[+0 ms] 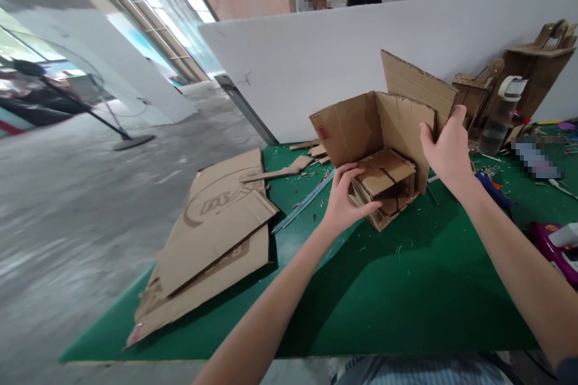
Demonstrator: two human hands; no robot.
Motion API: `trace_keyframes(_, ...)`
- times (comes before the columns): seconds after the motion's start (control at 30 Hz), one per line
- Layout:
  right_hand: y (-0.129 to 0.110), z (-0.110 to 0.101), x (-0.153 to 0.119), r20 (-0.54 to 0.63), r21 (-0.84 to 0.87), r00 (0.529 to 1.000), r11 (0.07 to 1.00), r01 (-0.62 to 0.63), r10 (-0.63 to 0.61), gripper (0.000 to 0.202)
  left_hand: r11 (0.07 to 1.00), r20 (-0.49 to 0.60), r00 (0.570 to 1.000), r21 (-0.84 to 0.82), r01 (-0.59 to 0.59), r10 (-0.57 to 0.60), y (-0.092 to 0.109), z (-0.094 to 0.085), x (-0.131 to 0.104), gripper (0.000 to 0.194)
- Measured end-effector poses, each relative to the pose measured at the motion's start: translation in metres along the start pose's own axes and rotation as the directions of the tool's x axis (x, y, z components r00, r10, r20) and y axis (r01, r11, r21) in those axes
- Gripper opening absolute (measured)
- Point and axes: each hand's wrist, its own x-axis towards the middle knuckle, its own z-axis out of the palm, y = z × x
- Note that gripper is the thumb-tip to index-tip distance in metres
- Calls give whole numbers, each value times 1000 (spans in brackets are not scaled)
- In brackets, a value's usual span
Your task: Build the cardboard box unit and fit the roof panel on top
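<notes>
A small cardboard box structure (pixel 382 177) stands on the green table, with two tall upright walls and a low compartment crossed by thin black lines. My left hand (pixel 343 201) is closed around the lower left of it, thumb at the front edge and fingers over the top. A loose-looking cardboard panel (pixel 418 78) rises tilted behind the right wall. Its lower right corner is pinched in my right hand (pixel 449 147), with the thumb beside the edge of the box wall. Whether panel and wall touch is hidden.
Flat cardboard sheets (pixel 217 234) lie at the left, beside a steel ruler (pixel 302 204) and cardboard scraps (pixel 316 149). At the right are a water bottle (pixel 497 117), a phone (pixel 535 156), a magenta device (pixel 553 246) and cardboard constructions (pixel 510 81). A white partition (pixel 289 72) borders the back.
</notes>
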Motion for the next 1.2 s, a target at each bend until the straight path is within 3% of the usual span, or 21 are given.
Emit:
trace_keyframes(0.33,0,2,-1,-24,-19,1000,1000,9,-9,34,995,-125,992,-98,-14,2,-2,-6,17,82)
trace_keyframes(0.57,0,1,-1,-6,-19,1000,1000,-1,1,32,990,-213,975,-111,-87,62,12,-27,54,83)
trace_keyframes(0.8,-1,-1,-1,20,42,1000,999,7,-8,33,980,-205,977,-172,-98,61,32,-45,89,86)
trace_keyframes(0.97,0,0,-2,21,49,1000,999,7,-8,34,982,-186,980,-160,-97,67,28,-43,84,86)
trace_keyframes(1.2,3,2,-2,-12,-16,1000,1000,13,-13,38,987,-170,985,-151,-54,27,14,-28,52,84)
